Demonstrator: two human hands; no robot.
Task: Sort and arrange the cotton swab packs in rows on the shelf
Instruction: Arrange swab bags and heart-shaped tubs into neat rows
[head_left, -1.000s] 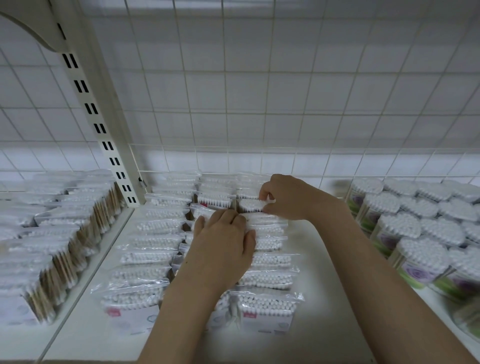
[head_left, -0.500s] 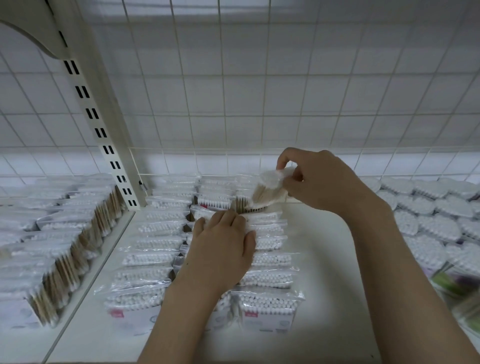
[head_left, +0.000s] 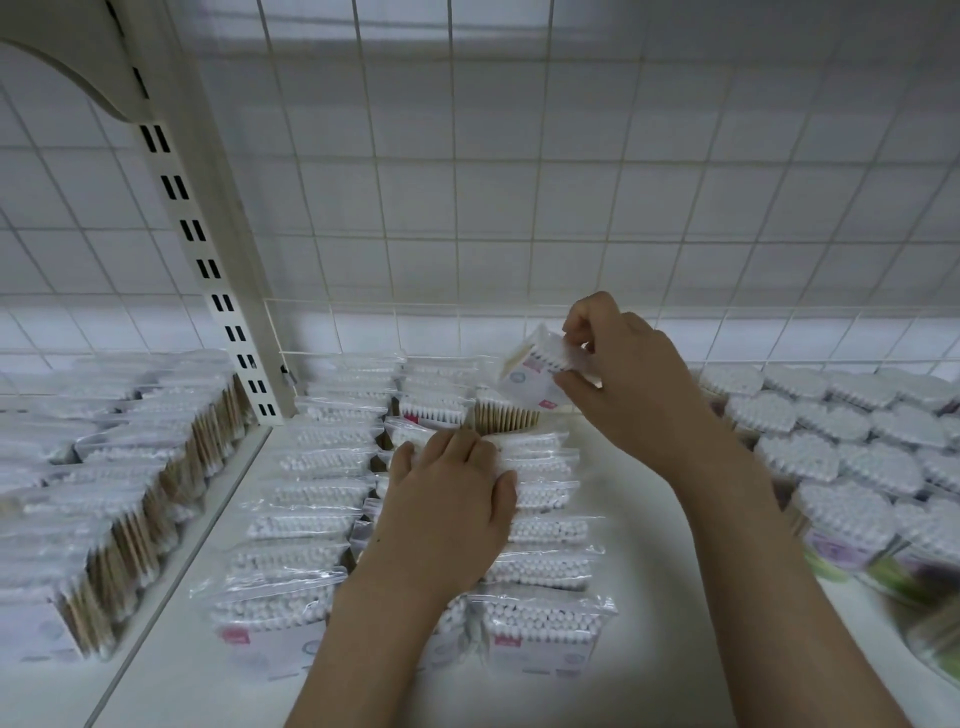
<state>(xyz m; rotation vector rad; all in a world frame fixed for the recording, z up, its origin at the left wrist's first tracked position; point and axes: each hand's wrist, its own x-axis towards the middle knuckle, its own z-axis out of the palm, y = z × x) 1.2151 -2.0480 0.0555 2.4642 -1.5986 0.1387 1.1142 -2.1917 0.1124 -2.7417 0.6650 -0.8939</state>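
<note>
Right hand (head_left: 631, 379) pinches one cotton swab pack (head_left: 540, 371), raised and tilted above far end of rows on shelf (head_left: 649, 525). Pack: clear crinkly bag, white cotton tips, pale wooden sticks, red-marked label. Left hand (head_left: 447, 509) flat, fingers straight, pressing middle row of packs (head_left: 545, 525). Round tubs (head_left: 841, 462) right of rows.

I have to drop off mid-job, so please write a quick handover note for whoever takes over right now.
Left hand: lies flat on the middle row of packs, steadying it.
Right hand: pinches one lifted pack above the back of the rows.
Done: three rows of bagged packs stand on the shelf, with the left row looking tidy.
Left: seat the lifted pack in a row, probably at the back, then straighten the rest.
</note>
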